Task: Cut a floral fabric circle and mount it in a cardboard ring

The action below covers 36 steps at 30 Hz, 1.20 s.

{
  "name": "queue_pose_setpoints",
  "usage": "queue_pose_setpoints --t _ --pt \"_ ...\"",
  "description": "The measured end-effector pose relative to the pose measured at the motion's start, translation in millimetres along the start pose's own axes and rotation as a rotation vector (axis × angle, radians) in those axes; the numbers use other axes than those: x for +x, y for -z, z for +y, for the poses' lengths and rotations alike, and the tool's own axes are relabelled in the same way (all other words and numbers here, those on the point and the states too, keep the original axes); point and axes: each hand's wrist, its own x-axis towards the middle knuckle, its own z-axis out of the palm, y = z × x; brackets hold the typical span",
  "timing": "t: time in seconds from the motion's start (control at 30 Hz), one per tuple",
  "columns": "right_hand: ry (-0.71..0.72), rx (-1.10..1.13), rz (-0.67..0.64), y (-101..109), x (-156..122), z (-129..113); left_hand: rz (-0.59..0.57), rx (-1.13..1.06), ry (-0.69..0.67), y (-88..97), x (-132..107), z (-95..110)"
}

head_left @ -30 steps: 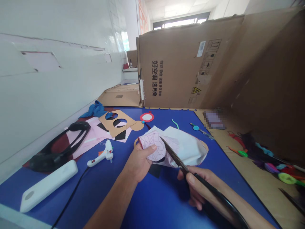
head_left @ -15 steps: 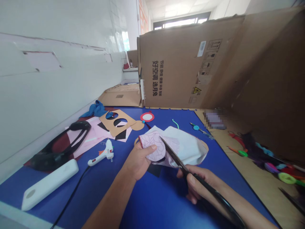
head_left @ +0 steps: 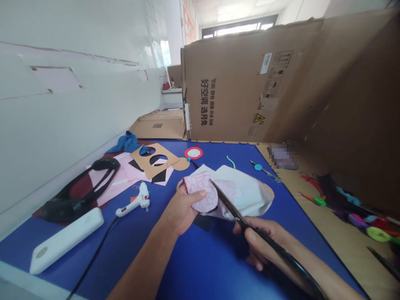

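Observation:
My left hand (head_left: 184, 208) pinches a pale piece of fabric (head_left: 202, 200) with a purple line pattern and a red edge, thumb on top. The fabric runs on to the right as a white, loosely spread part (head_left: 246, 191). My right hand (head_left: 259, 237) is closed round a large pair of dark scissors (head_left: 233, 210), whose long handle reaches toward the lower right. The blades lie at the right rim of the patterned piece, their tips near its upper edge. Fabric and fingers partly hide where the blades meet the cloth.
At left lie a white glue gun (head_left: 137, 202) with a black cord, a long white device (head_left: 67, 241), black goggles (head_left: 81, 191) and cut brown card (head_left: 156, 162). A red ring (head_left: 193, 152) sits behind the fabric. A cardboard box (head_left: 237, 91) walls the back; colourful craft pieces (head_left: 359, 218) lie right.
Hardly anything differs. The scissors and both hands keep nearly the same place, and the view has shifted very slightly.

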Motion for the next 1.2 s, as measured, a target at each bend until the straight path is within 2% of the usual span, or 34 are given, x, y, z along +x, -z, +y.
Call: queue_pose_setpoints --t 0.37,0.63,0.9,1.2 --pt "-0.033 0.052 0.012 -5 -7 -9 0.023 0.012 -0.012 2.2 -1 6" --pt "-0.027 -0.062 0.058 -3 -8 -11 0.034 0.039 -0.008 4.0 0 5" --pt "-0.005 -0.090 0.020 0 -10 -17 0.012 0.059 0.008 2.6 -2 5" --pt "-0.013 -0.030 0.040 -2 -8 -9 -0.008 0.071 0.016 2.9 -2 5"
